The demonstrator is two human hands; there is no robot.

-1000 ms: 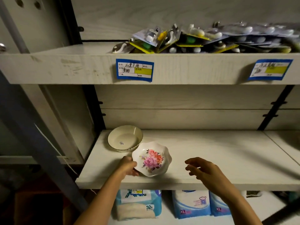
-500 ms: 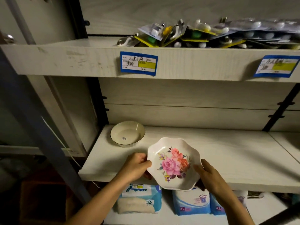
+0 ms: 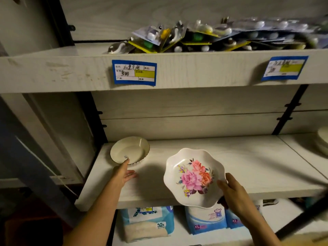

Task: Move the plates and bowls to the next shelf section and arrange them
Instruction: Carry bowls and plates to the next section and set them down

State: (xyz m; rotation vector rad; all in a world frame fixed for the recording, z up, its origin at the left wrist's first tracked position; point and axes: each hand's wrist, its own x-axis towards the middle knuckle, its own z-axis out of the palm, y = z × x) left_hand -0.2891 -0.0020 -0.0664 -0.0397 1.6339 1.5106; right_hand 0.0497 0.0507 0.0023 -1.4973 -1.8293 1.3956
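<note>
Head view: left hand (image 3: 123, 173) has let go of white scalloped plate with pink flower print (image 3: 194, 176) — right hand (image 3: 236, 194) alone pinches its 4 o'clock rim, above pale wooden shelf (image 3: 248, 166). Left fingers straight, tip touching round cream bowl (image 3: 129, 150) at 9 o'clock, not gripping. Both dishes likely bound for 3 o'clock section — stacked white plates (image 3: 323, 142) wait there.

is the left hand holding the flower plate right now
No, only the right hand grips the flower plate; the left hand is stretched out to the rim of the cream bowl.
</note>
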